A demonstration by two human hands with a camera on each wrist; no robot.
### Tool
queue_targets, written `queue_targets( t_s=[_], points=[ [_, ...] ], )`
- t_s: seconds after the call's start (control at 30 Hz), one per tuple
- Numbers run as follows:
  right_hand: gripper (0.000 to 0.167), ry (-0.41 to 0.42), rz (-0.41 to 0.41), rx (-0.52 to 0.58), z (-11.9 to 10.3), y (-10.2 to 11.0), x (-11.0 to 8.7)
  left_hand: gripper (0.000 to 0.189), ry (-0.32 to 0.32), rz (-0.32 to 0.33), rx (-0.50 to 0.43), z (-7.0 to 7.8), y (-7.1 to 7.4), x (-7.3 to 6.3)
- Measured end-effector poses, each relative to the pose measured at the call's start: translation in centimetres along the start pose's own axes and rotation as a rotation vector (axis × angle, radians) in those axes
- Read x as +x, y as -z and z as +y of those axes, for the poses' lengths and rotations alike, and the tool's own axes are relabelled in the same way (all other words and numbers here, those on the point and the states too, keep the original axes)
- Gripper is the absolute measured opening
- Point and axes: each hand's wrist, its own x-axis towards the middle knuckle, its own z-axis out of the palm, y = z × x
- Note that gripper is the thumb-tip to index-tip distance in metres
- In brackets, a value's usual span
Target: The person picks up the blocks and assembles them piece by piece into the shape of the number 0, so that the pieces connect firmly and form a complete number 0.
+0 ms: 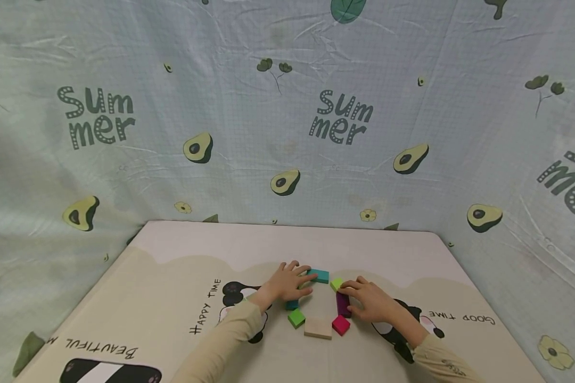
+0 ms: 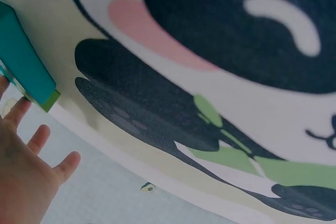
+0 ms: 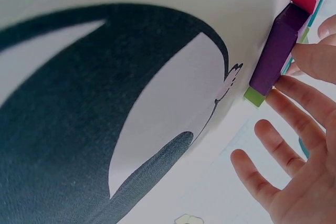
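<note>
Small coloured blocks form a ring on the table. My left hand (image 1: 287,283) has its fingers spread over the ring's upper left, fingertips at the teal block (image 1: 320,276); a darker teal block (image 1: 292,305) is partly hidden beneath it. At the right side, my right hand (image 1: 374,300) touches the purple block (image 1: 343,305) with thumb and index finger, its other fingers extended in the right wrist view. A lime cube (image 1: 336,284) sits at the purple block's far end, a red cube (image 1: 341,325) at its near end. A plain wooden block (image 1: 318,329) and green cube (image 1: 296,318) complete the near side.
The tabletop (image 1: 182,298) has printed pandas and lettering. A pale curtain (image 1: 249,117) with avocado prints hangs behind the table and along both sides. A black-and-white panda print (image 1: 110,371) lies at the near left.
</note>
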Motion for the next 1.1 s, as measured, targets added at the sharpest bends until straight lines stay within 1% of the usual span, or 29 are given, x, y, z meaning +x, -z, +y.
queue_targets(
  t_s=[0.3,0.53,0.73,0.83,0.93,1.0,1.1],
  points=[
    [0.037,0.007,0.014,-0.008,0.07,0.02,0.06,0.046,-0.008,-0.002,0.004,0.16,0.22,-0.12],
    [0.037,0.012,0.023,-0.011,0.07,0.0,0.04,0.046,-0.005,0.0,-0.001,0.17,0.11,-0.12],
    [0.037,0.016,0.015,-0.008,0.13,0.01,0.06,0.046,-0.001,0.003,-0.001,0.13,0.02,-0.22],
    [0.038,0.022,0.03,0.003,0.27,-0.01,0.19,0.046,-0.003,0.003,-0.007,0.16,0.04,-0.27],
    [0.036,0.01,0.057,0.003,0.37,-0.07,0.43,0.046,-0.002,0.001,-0.011,0.18,0.03,-0.28],
    [0.035,-0.012,0.071,-0.005,0.43,-0.15,0.62,0.046,0.0,-0.003,-0.009,0.19,0.01,-0.27],
    [0.034,-0.042,0.062,-0.018,0.42,-0.27,0.89,0.046,0.005,-0.002,-0.008,0.24,0.0,-0.29]
  ],
)
